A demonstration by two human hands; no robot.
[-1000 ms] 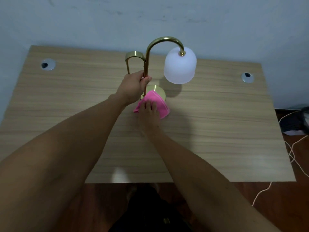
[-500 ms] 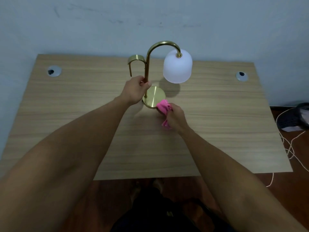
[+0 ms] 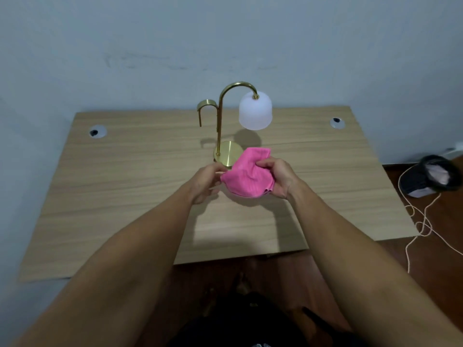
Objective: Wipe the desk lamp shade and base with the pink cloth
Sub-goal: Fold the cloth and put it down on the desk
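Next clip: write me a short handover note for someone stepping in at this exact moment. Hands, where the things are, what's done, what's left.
Left hand: pinching the left edge of the pink cloth.
Right hand: grip closed on the cloth's right side; the cloth is held up between both hands, in front of the lamp.
Lamp: upright near the back of the desk, gold base flat on the wood, white shade hanging from the curved arm. Neither hand is touching it.
Done: cannot be judged from this picture; no wiping contact is visible.
Left: probably regrip or refold the cloth, then wipe the shade and any part of the base not yet covered.
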